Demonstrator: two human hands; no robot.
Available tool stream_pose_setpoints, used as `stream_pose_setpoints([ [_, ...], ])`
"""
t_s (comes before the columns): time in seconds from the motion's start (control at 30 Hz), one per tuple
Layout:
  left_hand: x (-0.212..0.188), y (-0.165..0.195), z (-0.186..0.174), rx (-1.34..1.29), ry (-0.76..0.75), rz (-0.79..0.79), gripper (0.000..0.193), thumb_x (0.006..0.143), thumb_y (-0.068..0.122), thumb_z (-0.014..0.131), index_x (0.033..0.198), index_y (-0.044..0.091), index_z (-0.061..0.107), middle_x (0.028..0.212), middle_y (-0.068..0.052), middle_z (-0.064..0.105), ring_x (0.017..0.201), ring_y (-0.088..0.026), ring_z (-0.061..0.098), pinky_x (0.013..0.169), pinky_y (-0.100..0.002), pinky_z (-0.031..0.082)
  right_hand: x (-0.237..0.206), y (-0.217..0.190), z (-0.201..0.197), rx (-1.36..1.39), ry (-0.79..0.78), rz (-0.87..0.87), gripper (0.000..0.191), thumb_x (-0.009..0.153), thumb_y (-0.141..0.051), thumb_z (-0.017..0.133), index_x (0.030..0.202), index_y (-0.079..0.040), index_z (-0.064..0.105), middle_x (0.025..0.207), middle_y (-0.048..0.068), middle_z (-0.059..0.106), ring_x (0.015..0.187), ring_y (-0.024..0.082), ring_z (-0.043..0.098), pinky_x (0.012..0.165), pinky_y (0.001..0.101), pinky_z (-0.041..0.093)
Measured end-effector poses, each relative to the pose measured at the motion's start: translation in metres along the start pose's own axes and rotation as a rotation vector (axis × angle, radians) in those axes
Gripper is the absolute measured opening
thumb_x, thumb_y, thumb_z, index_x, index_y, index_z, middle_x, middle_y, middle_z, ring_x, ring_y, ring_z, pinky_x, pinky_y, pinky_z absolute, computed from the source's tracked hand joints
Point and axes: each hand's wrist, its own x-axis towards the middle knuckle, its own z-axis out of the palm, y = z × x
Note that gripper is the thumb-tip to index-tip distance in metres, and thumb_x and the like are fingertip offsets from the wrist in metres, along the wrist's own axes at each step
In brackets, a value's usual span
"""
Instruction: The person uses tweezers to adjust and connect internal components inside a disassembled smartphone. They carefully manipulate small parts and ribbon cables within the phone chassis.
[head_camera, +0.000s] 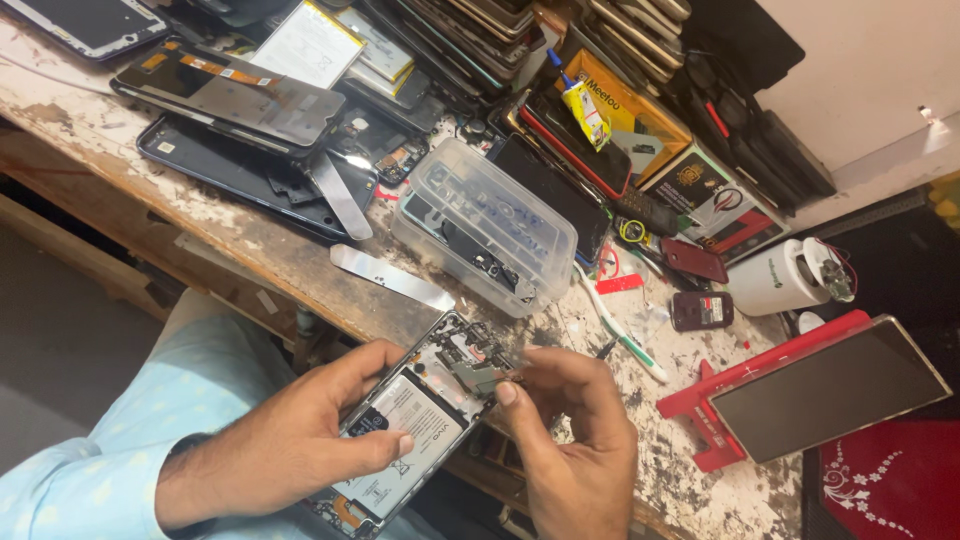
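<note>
My left hand (290, 435) grips an opened smartphone (415, 425) with its back cover off, thumb resting on the white battery. The phone lies tilted over the front edge of the worn workbench (300, 265). My right hand (570, 430) pinches a small grey metal part (482, 378) at the phone's upper end, over the exposed circuit board. A light blue sleeve covers my left forearm.
A clear plastic box (490, 225) of small parts stands just beyond the phone. Dismantled phones and screens (240, 110) crowd the back left. A metal strip (390, 277), a toothbrush (625, 335), a glue tube (585, 105), a white cylinder (775, 280) and a screen in a red holder (820, 390) lie around.
</note>
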Motion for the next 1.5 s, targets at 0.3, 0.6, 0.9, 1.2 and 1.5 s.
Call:
stream_pose_setpoints([
  [0.3, -0.003, 0.000, -0.003, 0.037, 0.010, -0.003, 0.050, 0.085, 0.017, 0.068, 0.133, 0.010, 0.055, 0.098, -0.005, 0.073, 0.091, -0.007, 0.067, 0.077, -0.028, 0.060, 0.004, -0.009, -0.006, -0.197, -0.130, -0.071, 0.016, 0.082, -0.001, 0.078, 0.098, -0.004, 0.081, 0.080, 0.000, 0.074, 0.069, 0.005, 0.063, 0.062, 0.0210, 0.049],
  [0.6, 0.000, 0.000, -0.004, 0.023, 0.005, -0.013, 0.052, 0.085, 0.016, 0.068, 0.134, 0.010, 0.054, 0.101, -0.006, 0.073, 0.093, -0.008, 0.067, 0.077, -0.029, 0.060, 0.009, -0.014, -0.002, -0.191, -0.158, -0.047, 0.017, 0.083, -0.002, 0.076, 0.099, -0.005, 0.081, 0.081, 0.001, 0.073, 0.069, 0.005, 0.063, 0.062, 0.0214, 0.050],
  [0.9, 0.001, -0.001, -0.003, 0.027, 0.007, -0.029, 0.051, 0.085, 0.017, 0.068, 0.134, 0.010, 0.055, 0.103, -0.006, 0.074, 0.093, -0.008, 0.068, 0.077, -0.029, 0.060, 0.003, -0.023, 0.005, -0.322, -0.087, -0.418, 0.018, 0.086, -0.006, 0.076, 0.104, -0.010, 0.077, 0.102, 0.003, 0.066, 0.089, 0.007, 0.066, 0.073, 0.0214, 0.053],
  [1.2, -0.001, 0.000, 0.000, 0.050, 0.013, 0.004, 0.047, 0.086, 0.018, 0.067, 0.131, 0.011, 0.055, 0.103, -0.005, 0.074, 0.094, -0.007, 0.067, 0.076, -0.028, 0.060, 0.001, -0.022, 0.006, -0.383, -0.040, -0.241, 0.019, 0.080, -0.008, 0.080, 0.098, -0.013, 0.082, 0.097, 0.002, 0.069, 0.078, 0.007, 0.064, 0.058, 0.0211, 0.048],
  [1.5, -0.004, 0.003, 0.004, 0.116, -0.047, 0.152, 0.044, 0.094, 0.022, 0.067, 0.133, 0.006, 0.053, 0.108, -0.007, 0.075, 0.095, -0.010, 0.069, 0.070, -0.029, 0.061, -0.001, -0.023, 0.001, -0.440, -0.030, -0.280, 0.017, 0.081, -0.008, 0.080, 0.097, -0.012, 0.081, 0.093, 0.003, 0.069, 0.075, 0.009, 0.066, 0.059, 0.0231, 0.053],
])
